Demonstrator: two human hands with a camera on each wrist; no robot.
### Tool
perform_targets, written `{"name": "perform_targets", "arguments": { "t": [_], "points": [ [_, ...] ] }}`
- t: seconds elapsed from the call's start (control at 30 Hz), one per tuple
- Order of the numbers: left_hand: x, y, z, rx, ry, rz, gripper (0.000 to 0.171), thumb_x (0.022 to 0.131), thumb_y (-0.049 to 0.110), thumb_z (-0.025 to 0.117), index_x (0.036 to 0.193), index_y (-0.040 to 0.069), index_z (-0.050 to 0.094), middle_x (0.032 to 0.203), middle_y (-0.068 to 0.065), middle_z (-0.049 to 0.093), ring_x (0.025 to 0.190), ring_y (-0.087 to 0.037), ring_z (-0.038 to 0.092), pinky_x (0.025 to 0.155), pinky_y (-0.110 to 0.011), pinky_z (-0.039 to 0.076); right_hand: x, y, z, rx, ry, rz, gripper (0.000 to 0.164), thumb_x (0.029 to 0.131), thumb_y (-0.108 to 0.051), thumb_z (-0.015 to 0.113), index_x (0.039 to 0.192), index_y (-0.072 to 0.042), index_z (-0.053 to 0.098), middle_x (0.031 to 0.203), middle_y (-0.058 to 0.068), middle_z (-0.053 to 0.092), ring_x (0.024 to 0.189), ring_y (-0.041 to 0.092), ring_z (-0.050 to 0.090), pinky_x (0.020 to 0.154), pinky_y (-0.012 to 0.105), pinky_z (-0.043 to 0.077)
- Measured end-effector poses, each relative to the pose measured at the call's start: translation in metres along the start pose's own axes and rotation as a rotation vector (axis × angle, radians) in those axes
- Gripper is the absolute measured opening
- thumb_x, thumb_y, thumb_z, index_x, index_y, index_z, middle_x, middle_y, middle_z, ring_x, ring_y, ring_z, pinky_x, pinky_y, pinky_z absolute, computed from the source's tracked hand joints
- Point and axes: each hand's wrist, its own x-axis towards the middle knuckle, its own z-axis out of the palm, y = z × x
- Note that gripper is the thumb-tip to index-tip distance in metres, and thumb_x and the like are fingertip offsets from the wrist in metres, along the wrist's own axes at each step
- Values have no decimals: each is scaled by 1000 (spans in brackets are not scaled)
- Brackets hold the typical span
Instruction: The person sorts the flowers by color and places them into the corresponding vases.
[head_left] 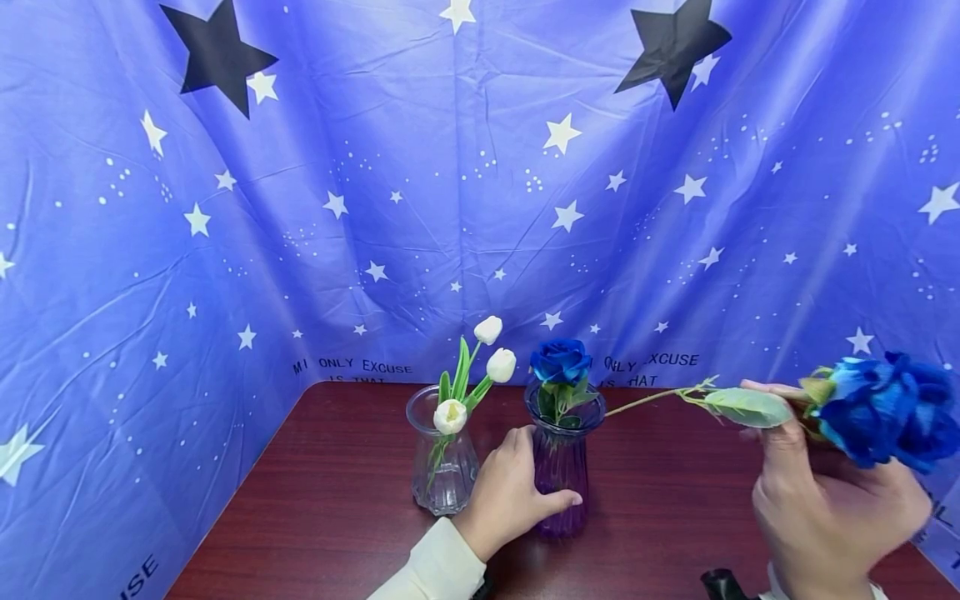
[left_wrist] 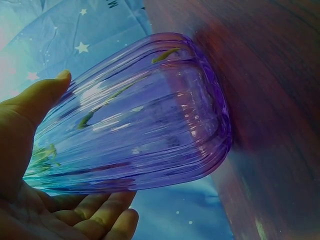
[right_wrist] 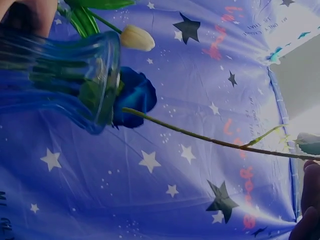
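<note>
My left hand [head_left: 504, 497] holds a purple ribbed glass vase [head_left: 561, 475] by its side, thumb across the front. In the left wrist view the vase [left_wrist: 150, 115] sits between thumb and fingers, with a green stem showing through the glass. One blue rose [head_left: 561, 362] stands in it, its bloom above the rim. On the right, my right hand [head_left: 832, 508] grips a second blue rose [head_left: 885, 412] just below the bloom. Its long stem [right_wrist: 200, 137] points left, with the cut end close to the vase mouth; whether it touches the rim I cannot tell.
Left of the purple vase stands a clear glass vase [head_left: 444, 479] with white tulips [head_left: 500, 365]. Both vases are on a dark red wooden table [head_left: 315, 500]. A blue star-patterned cloth [head_left: 420, 250] hangs behind and on both sides. A black object [head_left: 723, 583] shows at the bottom edge.
</note>
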Motion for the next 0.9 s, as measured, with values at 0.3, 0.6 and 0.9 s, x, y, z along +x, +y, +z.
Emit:
{"name": "perform_targets", "arguments": {
  "t": [0.3,0.6,0.9],
  "points": [
    [0,0,0,2,0,-7,98,76,67,83,143,4,49,125,-8,64,112,-24,69,98,-43,57,-14,5,3,-9,-144,67,21,72,35,62,93,37,58,89,32,72,79,30,77,68,24,59],
    [0,1,0,13,-11,-10,99,75,68,82,143,5,48,124,-7,63,111,-23,69,97,-42,57,-18,11,-7,-66,-239,163,23,77,33,61,99,35,58,96,27,74,75,22,75,65,21,57],
    [1,1,-1,10,-19,-19,100,75,68,82,145,5,48,126,-7,63,113,-23,69,98,-42,57,-22,24,-19,-121,-328,260,26,79,31,61,105,31,58,98,21,76,66,16,69,61,20,55]
  ]
}}
